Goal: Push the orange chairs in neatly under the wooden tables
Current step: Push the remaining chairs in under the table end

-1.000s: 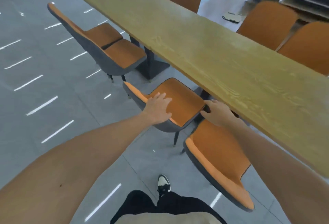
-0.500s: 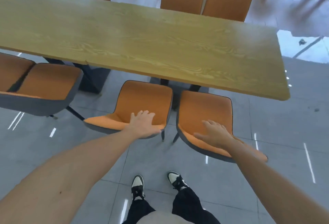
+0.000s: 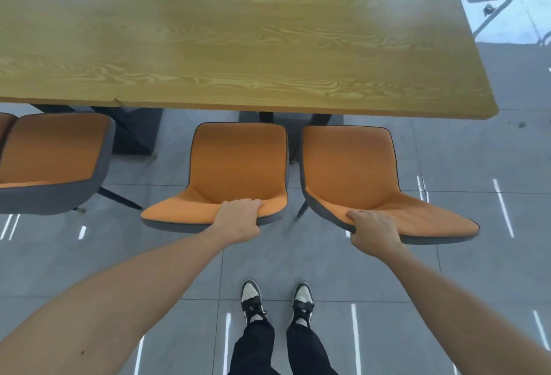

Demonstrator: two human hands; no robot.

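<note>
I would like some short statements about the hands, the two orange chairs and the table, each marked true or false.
1. The left hand grips the top edge of the left chair. True.
2. The right hand rests flat on the wooden table. False: it grips the backrest edge of the right chair.
3. Both chair seats are fully hidden under the table. False: the seats show almost whole in front of the table edge.
4. The two gripped chairs stand side by side, facing the table. True.
5. The tabletop carries plates. False: nothing shows on it.
</note>
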